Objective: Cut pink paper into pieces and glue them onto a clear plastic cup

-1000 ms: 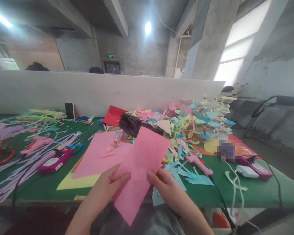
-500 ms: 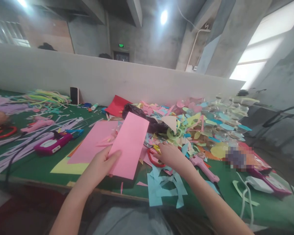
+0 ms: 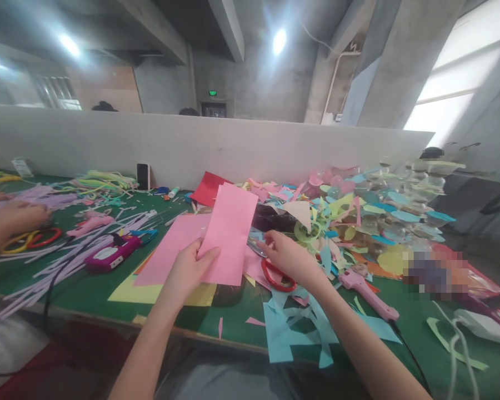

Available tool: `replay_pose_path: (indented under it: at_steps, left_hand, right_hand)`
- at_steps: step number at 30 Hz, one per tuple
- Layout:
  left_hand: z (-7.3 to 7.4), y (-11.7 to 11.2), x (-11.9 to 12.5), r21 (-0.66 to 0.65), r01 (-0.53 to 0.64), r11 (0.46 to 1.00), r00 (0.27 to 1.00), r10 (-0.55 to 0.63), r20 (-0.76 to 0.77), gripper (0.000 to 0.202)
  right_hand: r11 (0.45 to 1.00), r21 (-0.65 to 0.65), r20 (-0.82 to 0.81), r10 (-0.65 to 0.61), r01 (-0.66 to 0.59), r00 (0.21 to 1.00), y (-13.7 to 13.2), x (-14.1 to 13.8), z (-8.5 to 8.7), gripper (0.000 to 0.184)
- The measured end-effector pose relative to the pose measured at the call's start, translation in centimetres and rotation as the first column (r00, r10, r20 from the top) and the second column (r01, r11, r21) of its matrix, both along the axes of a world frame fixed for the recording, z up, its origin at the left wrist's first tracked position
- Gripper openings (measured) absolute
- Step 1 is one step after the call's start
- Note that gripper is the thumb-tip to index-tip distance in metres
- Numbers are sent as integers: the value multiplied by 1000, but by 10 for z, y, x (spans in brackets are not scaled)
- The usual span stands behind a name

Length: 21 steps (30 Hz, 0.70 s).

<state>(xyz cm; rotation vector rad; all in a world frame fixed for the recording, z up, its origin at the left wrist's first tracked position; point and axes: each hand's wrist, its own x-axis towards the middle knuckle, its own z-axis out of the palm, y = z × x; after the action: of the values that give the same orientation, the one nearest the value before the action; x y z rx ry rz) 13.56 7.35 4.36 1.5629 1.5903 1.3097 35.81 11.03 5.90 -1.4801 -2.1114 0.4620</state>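
My left hand (image 3: 194, 261) grips a pink paper sheet (image 3: 232, 230) at its lower left edge, thumb in front. The sheet stands tilted up over the table and looks doubled at its top. Just right of it, my right hand (image 3: 289, 255) is closed on a pair of scissors (image 3: 278, 278). Their red handle loop shows below my fingers, and the metal blades point left toward the sheet. My palm hides the rest of the handles. Under the held sheet lie a larger pink sheet (image 3: 170, 244) and a yellow sheet (image 3: 133, 289).
Blue paper offcuts (image 3: 279, 333) lie at the front edge. A pink glue gun (image 3: 370, 294) rests at right, before a heap of colourful scraps (image 3: 341, 211). A purple device (image 3: 112, 253) sits at left. A co-worker's hand (image 3: 20, 219) is at far left.
The view has swung a little left and up. My right hand's fingers have shifted forward along the scissors, toward the blades. The pink sheet is held more upright.
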Motion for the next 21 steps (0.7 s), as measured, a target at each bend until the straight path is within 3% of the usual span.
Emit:
replay_pose_path:
  at_steps: [4,6,8,11,15,18,21]
  left_hand:
    - [6,-6,11,64,-151,986,951,163,-263,42]
    - [9,-12,19,96,-203,974,881,225,-417,35]
    - [11,-17,28,127,-211,969,804,246,-542,30]
    - [12,-24,41,162,-187,969,700,247,-670,29]
    - [7,-26,51,165,-177,970,609,239,-757,30]
    - [-1,-24,50,150,-168,974,607,222,-763,26]
    - [-5,-20,47,102,-144,984,689,174,-703,24]
  right_hand:
    - [944,-186,-430,169,-271,887,-10,-19,6,58]
    - [906,-228,-573,172,-358,801,-14,-25,4,65]
    - [881,-214,-677,178,-422,714,-17,-29,1,61]
    - [878,-178,-715,195,-445,671,-19,-30,-1,47]
    - [906,-156,-737,157,-392,657,-20,-30,1,46]
    - [921,-163,-750,118,-354,651,-17,-30,2,51]
    - [901,-146,-727,183,-409,662,-15,-27,4,49]
